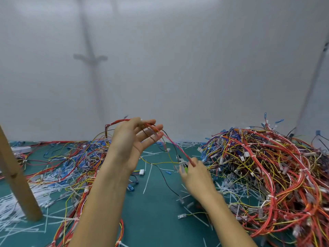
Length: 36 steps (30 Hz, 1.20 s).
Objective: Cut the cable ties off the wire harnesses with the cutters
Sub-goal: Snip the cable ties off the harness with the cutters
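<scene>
While the left hand [132, 139] is raised over the green table [154, 220], its grip pinching a red wire harness [170, 139] between nearly straight fingers, the right hand [197, 175], lower and nearer, grasps green-handled cutters [183, 164] at the harness's lower end. A tangled harness pile [267, 166] lies right, loose wires [71, 157] left, and cut cable ties [147, 177] between.

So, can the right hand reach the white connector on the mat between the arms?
Probably yes: the white connector lies on open mat close left of the right hand, nothing over it. But that hand grips the cutters and pinches a red wire; the left hand holds a wire harness.
</scene>
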Motion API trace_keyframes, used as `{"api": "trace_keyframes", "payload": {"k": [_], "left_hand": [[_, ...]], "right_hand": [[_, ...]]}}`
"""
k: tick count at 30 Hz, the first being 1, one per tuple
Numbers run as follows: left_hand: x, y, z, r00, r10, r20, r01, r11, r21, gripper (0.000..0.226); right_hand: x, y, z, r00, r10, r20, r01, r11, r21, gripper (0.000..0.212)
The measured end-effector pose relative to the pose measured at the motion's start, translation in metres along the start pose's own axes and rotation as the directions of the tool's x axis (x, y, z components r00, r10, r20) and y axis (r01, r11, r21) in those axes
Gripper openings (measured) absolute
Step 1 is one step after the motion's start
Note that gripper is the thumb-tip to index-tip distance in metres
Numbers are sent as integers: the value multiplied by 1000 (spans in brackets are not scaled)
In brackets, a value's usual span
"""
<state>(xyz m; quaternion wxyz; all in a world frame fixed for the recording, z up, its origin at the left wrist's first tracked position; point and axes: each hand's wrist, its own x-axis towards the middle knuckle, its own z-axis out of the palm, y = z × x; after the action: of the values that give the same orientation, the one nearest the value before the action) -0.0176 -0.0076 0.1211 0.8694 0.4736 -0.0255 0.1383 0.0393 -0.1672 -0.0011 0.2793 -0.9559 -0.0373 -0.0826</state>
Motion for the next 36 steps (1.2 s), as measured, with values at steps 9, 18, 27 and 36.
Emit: {"api": "trace_keyframes", "payload": {"k": [9, 18, 27, 36], "left_hand": [[-3, -2, 5, 963, -124, 239, 45, 950, 309, 21], [10, -11, -9, 987, -61, 151, -39, 814, 580, 33], [19, -32, -25, 987, -135, 87, 3, 555, 832, 22], [19, -49, -25, 957, -288, 40, 212, 786, 581, 34]], "right_hand": [[-8, -30, -5, 900, 55, 432, -398, 509, 763, 26], [-7, -31, -9, 891, 53, 451, -453, 187, 872, 6], [-5, -33, -25, 995, -80, -64, 96, 517, 850, 15], [-9, -34, -35, 955, -266, -133, 284, 680, 676, 23]]}}
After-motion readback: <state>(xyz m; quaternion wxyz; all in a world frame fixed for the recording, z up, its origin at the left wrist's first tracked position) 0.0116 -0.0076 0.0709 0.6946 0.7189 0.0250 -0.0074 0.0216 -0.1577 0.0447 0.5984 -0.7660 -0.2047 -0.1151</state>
